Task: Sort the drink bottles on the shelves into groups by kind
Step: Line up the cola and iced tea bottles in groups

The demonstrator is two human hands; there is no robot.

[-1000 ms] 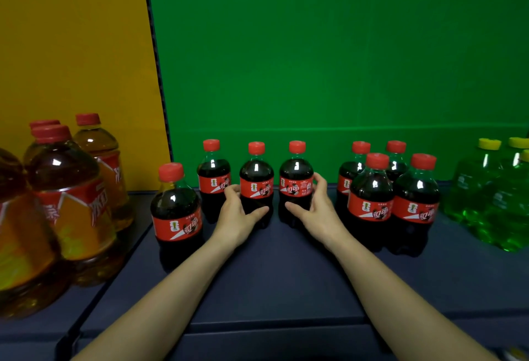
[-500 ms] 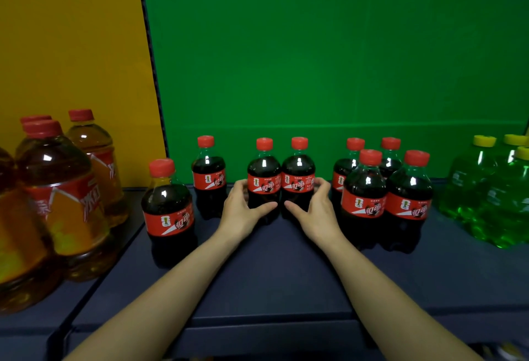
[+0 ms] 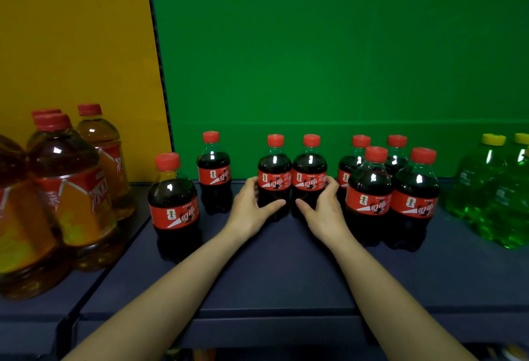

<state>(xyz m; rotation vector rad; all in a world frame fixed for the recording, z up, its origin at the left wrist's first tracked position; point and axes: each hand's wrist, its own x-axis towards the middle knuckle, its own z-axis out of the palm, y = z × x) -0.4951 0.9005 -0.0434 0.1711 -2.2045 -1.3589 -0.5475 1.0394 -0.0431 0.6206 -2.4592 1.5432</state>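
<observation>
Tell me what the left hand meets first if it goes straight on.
The left hand grips the left middle cola bottle, so that comes first; beyond it, probably the green back panel.

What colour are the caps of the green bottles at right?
Yellow plastic caps, best in head view.

Staged shop display: dark shelf (image 3: 286, 275) of cola bottles (image 3: 369, 197), green backdrop (image 3: 315, 60)
</observation>
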